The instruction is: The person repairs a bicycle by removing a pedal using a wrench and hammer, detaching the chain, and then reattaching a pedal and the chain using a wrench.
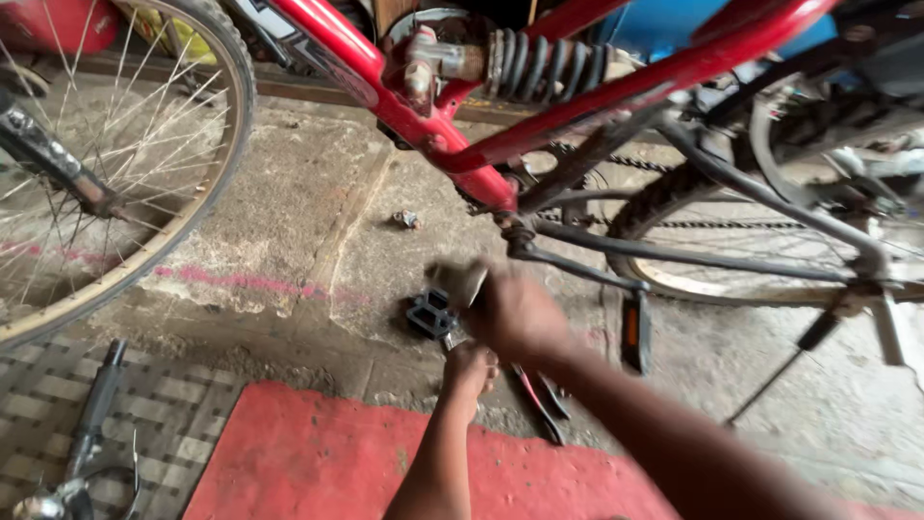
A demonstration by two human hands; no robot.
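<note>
Head view, read left to right. At far left stands the front wheel (106, 164), spoked, with a tan rim; below it a dark handlebar piece (91, 424) lies on a checked mat (58, 404), beside a red mat (318, 462). The red bicycle frame (404, 96) runs across the top, its coil shock (544, 63) near the centre. On the concrete floor (289, 221) a small metal part (407, 220) lies apart from the work.

At centre, a black pedal (430, 314) rests on the floor just below the crank area. The left hand (472, 369) is closed around a tool or the pedal's axle; blur leaves it uncertain which. The right hand (510, 310) is closed over a blurred metal tool head (462, 282), probably a spanner, touching the pedal. A second pedal (635, 332) hangs on the crank arm (577, 265) to the right, ahead of the rear wheel (731, 241) and kickstand (780, 371).

Step in hand, as judged: working a pedal fitting with a tool. The next move calls for a steady counter-hold by the left hand while the right turns.
</note>
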